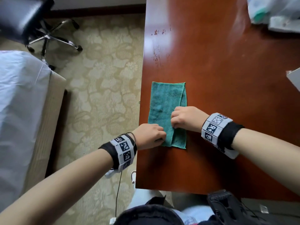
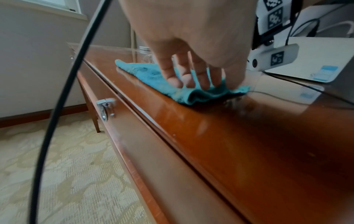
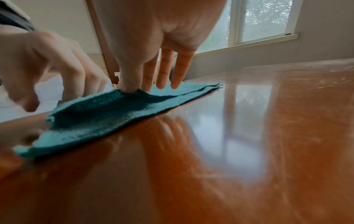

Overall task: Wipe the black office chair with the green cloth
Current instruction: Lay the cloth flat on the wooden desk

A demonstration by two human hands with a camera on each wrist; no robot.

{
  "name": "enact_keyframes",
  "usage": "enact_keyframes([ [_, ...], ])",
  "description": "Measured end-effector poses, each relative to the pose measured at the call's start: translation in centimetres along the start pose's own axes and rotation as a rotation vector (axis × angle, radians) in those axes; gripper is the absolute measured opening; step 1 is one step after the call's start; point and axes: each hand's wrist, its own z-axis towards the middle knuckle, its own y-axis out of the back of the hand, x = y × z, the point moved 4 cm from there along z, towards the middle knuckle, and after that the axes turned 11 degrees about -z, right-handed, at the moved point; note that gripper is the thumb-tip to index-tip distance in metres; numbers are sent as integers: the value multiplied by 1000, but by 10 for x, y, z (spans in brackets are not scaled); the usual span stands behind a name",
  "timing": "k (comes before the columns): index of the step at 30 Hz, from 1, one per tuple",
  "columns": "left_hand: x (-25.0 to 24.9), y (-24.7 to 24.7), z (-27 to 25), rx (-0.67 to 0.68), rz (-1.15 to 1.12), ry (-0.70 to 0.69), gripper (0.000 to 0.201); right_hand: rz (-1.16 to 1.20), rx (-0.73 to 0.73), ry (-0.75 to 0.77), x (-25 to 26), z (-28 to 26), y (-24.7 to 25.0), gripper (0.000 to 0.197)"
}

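green cloth (image 1: 164,104) lay flat on the tabletop (image 1: 227,78), close to the tabletop's chair-side edge. terry weave, so I judged it light, limp and grippy, nothing to break, but it would sag and unfold if I lifted it by one corner. it was folded lengthwise, the top layer's free edge running down the strip on the side away from that tabletop edge. long axis ran from me straight away along the tabletop edge, near short end at my hands, far short end pointing toward the window wall

left hand (image 1: 150,135) sat at the cloth's near end, fingers (image 2: 204,82) curled down and pinching the fold. right hand (image 1: 186,118) gripped the cloth's free edge, thumb and forefinger nipping a raised ridge of it, other fingers (image 3: 177,72) straight and hovering over the cloth

best hold, I reckoned: bunch the folded strip mid-length in one palm

black office chair (image 1: 21,17) stood on the carpet, well apart from the cloth, beyond the tabletop's edge; not yet wiped
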Motion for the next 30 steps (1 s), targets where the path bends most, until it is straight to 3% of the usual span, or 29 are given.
enact_keyframes([
  [2, -7, -1, 2, -24, 26, -9, 17, 3, -55, -29, -3, -6, 3, 27],
  [5, -10, -10, 7, 150, 96, 179, 39, -8, -80, -72, -5, -16, 8, 28],
  [7, -12, -11, 10, 159, 151, 213, 35, -32, -89, -90, -4, -19, 8, 28],
  [10, -18, -2, 12, 55, 59, 182, 22, -29, -133, -104, -2, -21, 8, 26],
  [12, -24, 6, 13, -86, -38, 106, 13, -1, -179, -130, -4, -26, 11, 23],
  [15, -38, 7, 19, -254, -42, -15, 17, 53, -221, -155, -13, -37, 14, 15],
  [17, -48, 0, 30, -170, -31, 16, 19, 41, -158, -138, -17, -45, 11, 8],
  [19, -50, -14, 37, 57, -20, 168, 25, 9, -5, -118, -20, -51, 4, 11],
  [21, -50, -14, 37, 100, 31, 208, 29, 17, 133, -183, -24, -52, 4, 11],
  [24, -37, 18, 35, -173, 10, 280, 27, 93, -1, -375, -42, -40, 21, 14],
  [26, -10, 44, 35, -380, -77, 420, 22, 121, -106, -552, -61, -24, 32, 17],
  [28, 25, 64, 38, -556, -204, 619, 19, 131, -62, -680, -75, -5, 36, 27],
  [30, 56, 75, 42, -652, -358, 813, 30, 147, 48, -741, -83, 11, 33, 43],
])
